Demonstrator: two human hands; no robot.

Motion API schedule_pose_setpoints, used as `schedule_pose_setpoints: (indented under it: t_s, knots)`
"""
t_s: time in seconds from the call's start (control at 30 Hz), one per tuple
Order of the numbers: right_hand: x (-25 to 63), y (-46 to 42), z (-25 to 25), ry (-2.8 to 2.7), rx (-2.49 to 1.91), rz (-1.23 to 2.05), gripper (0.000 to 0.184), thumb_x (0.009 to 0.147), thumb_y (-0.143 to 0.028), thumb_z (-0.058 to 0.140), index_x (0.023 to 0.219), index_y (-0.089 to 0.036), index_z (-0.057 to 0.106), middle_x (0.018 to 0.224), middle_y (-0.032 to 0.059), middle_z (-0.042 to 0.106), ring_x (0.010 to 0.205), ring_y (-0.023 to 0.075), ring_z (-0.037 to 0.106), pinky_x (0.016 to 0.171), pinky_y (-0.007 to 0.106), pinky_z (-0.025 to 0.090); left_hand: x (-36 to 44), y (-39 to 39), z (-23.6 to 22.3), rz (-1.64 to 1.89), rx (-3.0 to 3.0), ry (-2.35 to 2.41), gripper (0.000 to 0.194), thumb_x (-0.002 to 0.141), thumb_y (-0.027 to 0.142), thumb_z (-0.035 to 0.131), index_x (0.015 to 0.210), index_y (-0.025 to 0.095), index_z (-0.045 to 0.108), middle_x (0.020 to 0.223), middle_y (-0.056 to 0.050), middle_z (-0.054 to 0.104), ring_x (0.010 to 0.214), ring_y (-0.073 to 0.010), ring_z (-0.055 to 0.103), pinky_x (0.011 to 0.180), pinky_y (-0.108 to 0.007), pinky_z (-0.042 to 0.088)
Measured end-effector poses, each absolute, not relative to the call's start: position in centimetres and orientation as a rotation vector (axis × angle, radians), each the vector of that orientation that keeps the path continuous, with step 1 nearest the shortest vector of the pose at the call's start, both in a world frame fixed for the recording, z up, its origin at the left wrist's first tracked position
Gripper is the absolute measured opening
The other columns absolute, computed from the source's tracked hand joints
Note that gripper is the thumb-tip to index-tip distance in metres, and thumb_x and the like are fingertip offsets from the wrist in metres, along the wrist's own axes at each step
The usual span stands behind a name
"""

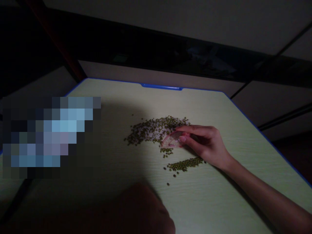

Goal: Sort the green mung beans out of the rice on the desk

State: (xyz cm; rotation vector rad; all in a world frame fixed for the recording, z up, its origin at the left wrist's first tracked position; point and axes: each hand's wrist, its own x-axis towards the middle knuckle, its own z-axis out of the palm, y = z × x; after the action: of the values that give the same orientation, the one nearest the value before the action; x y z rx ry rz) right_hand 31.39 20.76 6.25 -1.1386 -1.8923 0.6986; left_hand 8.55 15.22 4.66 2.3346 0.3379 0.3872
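Observation:
My right hand (207, 143) pinches a clear, pink-edged half-round piece (172, 140), like a small protractor, between thumb and fingers. Its curved edge meets the near right side of a spread pile of green mung beans and white grains (148, 130). Just below the piece lies a small cluster of green beans (167, 151). Closer to me, a narrow row of green beans (186, 164) extends under the right wrist, with a few strays beside it. In deep shadow at the bottom, my left hand (153, 211) looks curled closed over the table; its palm and most of its fingers are hidden.
A pale wood-grain table (117, 94) with a blue rim carries the beans, and a blue handle (162, 87) sits at its far edge. A pixelated bluish patch (65, 125) covers the left side. Behind stand pale cabinet panels (280, 100).

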Motion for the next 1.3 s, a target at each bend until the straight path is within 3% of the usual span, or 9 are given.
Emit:
schedule_pose_setpoints:
  t_s: [0.17,0.37,0.93,1.3]
  knots:
    - [31.1,20.64,6.3,-1.911,-1.126,0.67,0.022,0.08,-0.022,0.06,0.099,-0.019,0.07,0.086,0.0037,0.074,0.07,0.0127,0.065,0.061,0.023,0.051,8.59,15.28,4.75,0.381,2.334,0.332,0.024,0.088,0.034,0.048,0.1,0.016,0.057,0.094,-0.005,0.061,0.074,-0.0111,0.058,0.065,-0.027,0.052]
    - [30.67,20.57,6.5,-1.924,-1.152,0.636,0.023,0.08,-0.023,0.06,0.099,-0.017,0.07,0.079,0.0036,0.073,0.061,0.0113,0.062,0.053,0.023,0.048,8.54,15.3,4.76,0.392,2.334,0.319,0.023,0.088,0.034,0.048,0.1,0.016,0.057,0.095,-0.005,0.061,0.074,-0.011,0.058,0.065,-0.027,0.052]
    - [30.48,20.46,6.33,-1.939,-1.05,0.683,0.024,0.08,-0.017,0.059,0.101,-0.014,0.069,0.091,0.0054,0.074,0.075,0.0117,0.067,0.066,0.02,0.052,8.58,15.21,4.63,0.404,2.332,0.354,0.024,0.088,0.034,0.048,0.1,0.016,0.057,0.095,-0.006,0.061,0.076,-0.0115,0.058,0.067,-0.028,0.052]
    - [31.02,20.66,6.42,-1.904,-1.06,0.687,0.02,0.078,-0.016,0.061,0.096,-0.016,0.071,0.085,0.0038,0.074,0.068,0.0104,0.066,0.061,0.019,0.051,8.67,15.37,5.2,0.386,2.35,0.314,0.024,0.088,0.034,0.047,0.103,0.017,0.057,0.102,-0.007,0.06,0.081,-0.0128,0.058,0.071,-0.031,0.052]
